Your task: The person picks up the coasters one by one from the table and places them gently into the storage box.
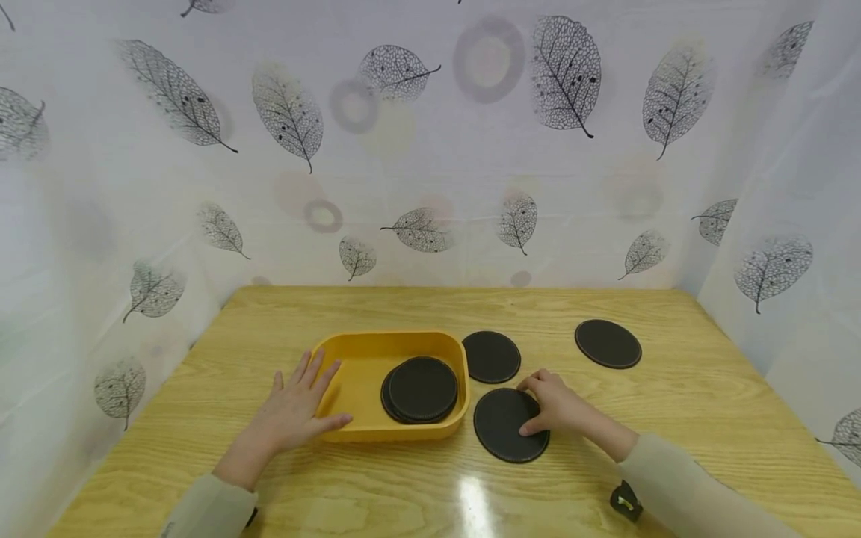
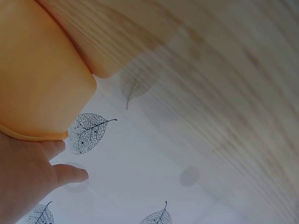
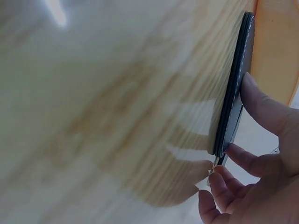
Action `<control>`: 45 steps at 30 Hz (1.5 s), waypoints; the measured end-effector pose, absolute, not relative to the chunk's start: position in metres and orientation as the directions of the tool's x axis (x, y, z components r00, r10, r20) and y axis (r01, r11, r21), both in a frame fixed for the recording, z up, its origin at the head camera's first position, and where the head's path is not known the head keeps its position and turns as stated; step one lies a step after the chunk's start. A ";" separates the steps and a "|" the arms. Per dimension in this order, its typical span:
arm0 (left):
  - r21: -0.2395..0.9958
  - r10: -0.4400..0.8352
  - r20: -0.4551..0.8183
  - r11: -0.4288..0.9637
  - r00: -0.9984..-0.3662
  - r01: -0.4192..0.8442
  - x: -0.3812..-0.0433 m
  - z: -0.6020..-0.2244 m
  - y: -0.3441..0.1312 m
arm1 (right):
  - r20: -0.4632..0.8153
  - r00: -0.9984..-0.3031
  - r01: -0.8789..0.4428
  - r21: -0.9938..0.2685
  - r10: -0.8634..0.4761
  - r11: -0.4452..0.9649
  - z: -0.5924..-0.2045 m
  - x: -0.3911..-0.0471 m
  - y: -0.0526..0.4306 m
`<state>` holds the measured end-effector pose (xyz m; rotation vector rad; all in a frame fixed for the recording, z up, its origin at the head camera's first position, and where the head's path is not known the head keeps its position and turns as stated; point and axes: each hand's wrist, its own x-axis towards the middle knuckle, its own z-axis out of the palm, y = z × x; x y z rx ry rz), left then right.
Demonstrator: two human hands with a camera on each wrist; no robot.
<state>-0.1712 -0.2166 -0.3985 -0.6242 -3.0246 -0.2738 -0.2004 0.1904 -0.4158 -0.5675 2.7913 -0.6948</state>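
My right hand (image 1: 557, 403) grips the edge of a round black coaster (image 1: 504, 427) on the table, thumb on its top face and fingers at its rim. In the right wrist view, the coaster (image 3: 237, 88) appears edge-on with pale stitching, and its edge looks layered; whether it is more than one I cannot tell. My left hand (image 1: 292, 411) rests with spread fingers on the left end of a yellow plastic tray (image 1: 356, 433). Inside the tray, toward its right end, one black coaster (image 1: 424, 388) overlaps another. The left wrist view shows part of this hand (image 2: 28, 175) against the tray wall.
Another black coaster (image 1: 493, 357) lies just right of the tray, and one more (image 1: 608, 344) lies farther back at the right. The wooden table (image 1: 377, 486) meets a leaf-patterned curtain (image 1: 430, 172) behind. A small black object (image 1: 626, 501) shows below the right sleeve.
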 end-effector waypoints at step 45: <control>0.151 0.388 0.108 0.904 -0.915 0.401 -0.171 -0.402 -0.217 | -0.202 -0.853 -0.023 -0.907 -0.481 0.420 -0.403 -0.198 0.209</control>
